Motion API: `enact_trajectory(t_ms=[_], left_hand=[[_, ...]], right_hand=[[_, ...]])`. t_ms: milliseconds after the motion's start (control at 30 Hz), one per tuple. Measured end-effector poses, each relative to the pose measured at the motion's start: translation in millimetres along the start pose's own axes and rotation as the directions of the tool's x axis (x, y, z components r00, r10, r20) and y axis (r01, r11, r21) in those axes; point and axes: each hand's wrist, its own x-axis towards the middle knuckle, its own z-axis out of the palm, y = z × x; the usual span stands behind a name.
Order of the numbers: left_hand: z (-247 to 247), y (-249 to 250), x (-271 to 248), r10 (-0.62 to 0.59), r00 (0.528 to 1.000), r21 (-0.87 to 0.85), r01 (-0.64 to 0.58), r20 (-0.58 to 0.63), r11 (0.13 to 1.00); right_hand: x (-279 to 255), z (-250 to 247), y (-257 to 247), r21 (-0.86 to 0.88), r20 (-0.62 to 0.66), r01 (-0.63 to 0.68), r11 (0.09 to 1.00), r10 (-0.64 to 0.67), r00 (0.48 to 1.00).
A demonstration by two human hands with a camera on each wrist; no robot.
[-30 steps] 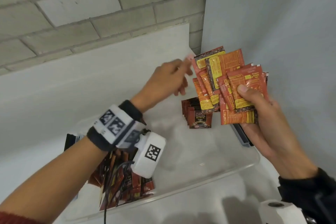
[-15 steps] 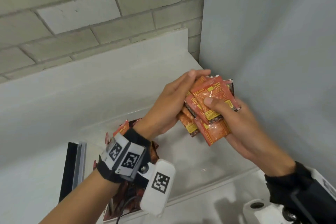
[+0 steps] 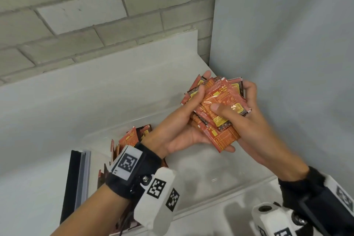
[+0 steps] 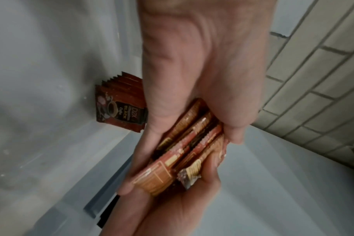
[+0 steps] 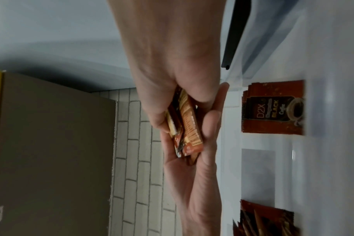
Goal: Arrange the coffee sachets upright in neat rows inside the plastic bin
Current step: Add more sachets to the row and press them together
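Fingers [image 3: 197,94] of both hands clasp sachet bundle [image 3: 220,113].

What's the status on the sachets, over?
Left hand and right hand both grip one loose sachet bundle above the bin. One upright row inside. Nothing blocking.

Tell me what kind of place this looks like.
Probably a storeroom or utility corner: a painted block wall, a plain white shelf, and a clear plastic bin that holds coffee sachets.

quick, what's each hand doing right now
Left hand: fingers curled round the coffee sachet bundle.
Right hand: gripping the same bundle, thumb on top.
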Motion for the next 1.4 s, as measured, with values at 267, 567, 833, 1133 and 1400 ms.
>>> enact_trajectory(t_ms=[267,567,833,1133,1400], left_hand=[[-11.9,5.6,-3.1,0.07,0.994,0.086,-0.077,0.08,0.993],[-26.0,16.6,-4.0,0.07,0.979,0.179,-0.036,-0.19,0.983],[-27.3,24.6,-10.1,0.033,0.984,0.367,0.033,-0.173,0.93],[-28.4,27.6,-15.2,0.007,0.996,0.408,0.029,-0.086,0.912],[-26.9,23.6,-8.4,0.122,0.951,0.432,0.013,-0.284,0.902]], right_hand=[[3.2,-12.6,8.1,-0.331,-0.116,0.097,0.939,-0.143,0.983],[4.1,-20.9,8.8,-0.314,-0.085,0.232,0.921,-0.271,0.959],[5.1,-30.0,7.1,-0.733,0.259,0.449,0.511,-0.401,0.879],[8.0,-29.2,0.8,-0.815,0.351,0.419,0.4,-0.235,0.906],[0.9,-19.5,0.6,-0.82,0.299,0.309,0.481,-0.099,0.949]])
